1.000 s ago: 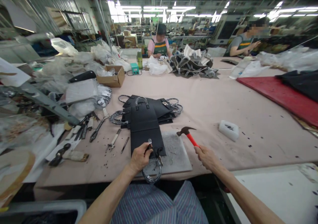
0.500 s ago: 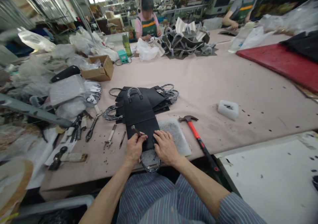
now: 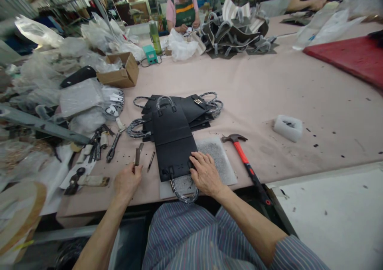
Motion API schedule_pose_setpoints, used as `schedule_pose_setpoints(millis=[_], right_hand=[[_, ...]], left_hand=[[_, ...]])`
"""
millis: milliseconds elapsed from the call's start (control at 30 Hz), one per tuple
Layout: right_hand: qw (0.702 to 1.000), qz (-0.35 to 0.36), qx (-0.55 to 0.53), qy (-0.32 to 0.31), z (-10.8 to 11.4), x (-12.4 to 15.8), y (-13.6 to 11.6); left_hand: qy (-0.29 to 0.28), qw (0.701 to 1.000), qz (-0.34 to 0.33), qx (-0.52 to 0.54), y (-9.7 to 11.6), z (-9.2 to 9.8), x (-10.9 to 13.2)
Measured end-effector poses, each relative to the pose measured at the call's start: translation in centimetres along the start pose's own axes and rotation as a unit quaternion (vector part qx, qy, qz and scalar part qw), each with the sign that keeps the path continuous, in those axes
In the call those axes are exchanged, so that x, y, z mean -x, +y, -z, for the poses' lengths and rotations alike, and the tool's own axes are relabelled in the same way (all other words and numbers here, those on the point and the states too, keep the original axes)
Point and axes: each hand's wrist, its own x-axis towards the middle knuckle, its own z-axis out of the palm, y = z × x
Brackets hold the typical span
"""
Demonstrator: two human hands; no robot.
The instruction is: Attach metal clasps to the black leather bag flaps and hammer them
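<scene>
My left hand (image 3: 128, 181) is closed, pinching a short metal punch-like tool (image 3: 137, 157) that stands up from its fingers, left of a black bag panel (image 3: 175, 142). The part of that tool inside the fingers is hidden. Spread over the panel's lower right corner, my right hand (image 3: 206, 173) lies with fingers out. A plastic-wrapped handle (image 3: 185, 196) hangs off the panel's near edge. Under the panel is a pale, speckled board (image 3: 226, 164). A thin dark rod (image 3: 151, 162) lies between my left hand and the panel.
A claw hammer (image 3: 245, 160) with a red and black handle lies to the right. Beyond it sits a white block (image 3: 288, 128). More black panels (image 3: 191, 106) are stacked behind. Hand tools (image 3: 98, 142) and plastic bags (image 3: 80, 98) crowd the left. A co-worker (image 3: 183, 10) sits across the table.
My left hand has moved left, off the panel, carrying the metal tool to the tools beside it. The right hand stays on the panel. The view has tilted downward.
</scene>
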Motion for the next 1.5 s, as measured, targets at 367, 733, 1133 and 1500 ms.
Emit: schedule_pose_setpoints(millis=[367, 733, 1133, 1500], right_hand=[[1.000, 0.007, 0.000, 0.002, -0.1, 0.0, 0.0], [1.000, -0.002, -0.010, 0.010, 0.2, 0.0, -0.1], [1.000, -0.008, -0.014, 0.005, 0.1, 0.0, -0.2], [1.000, -0.013, -0.021, -0.002, 0.2, -0.1, 0.0]], left_hand=[[-0.013, 0.992, -0.127, -0.014, 3.3, -1.1, -2.7], [-0.098, 0.977, -0.101, 0.160, 3.6, -1.0, -5.8], [-0.102, 0.820, -0.139, 0.545, 10.6, -2.5, 3.0], [-0.033, 0.855, -0.184, 0.483, 9.9, -4.1, 3.2]])
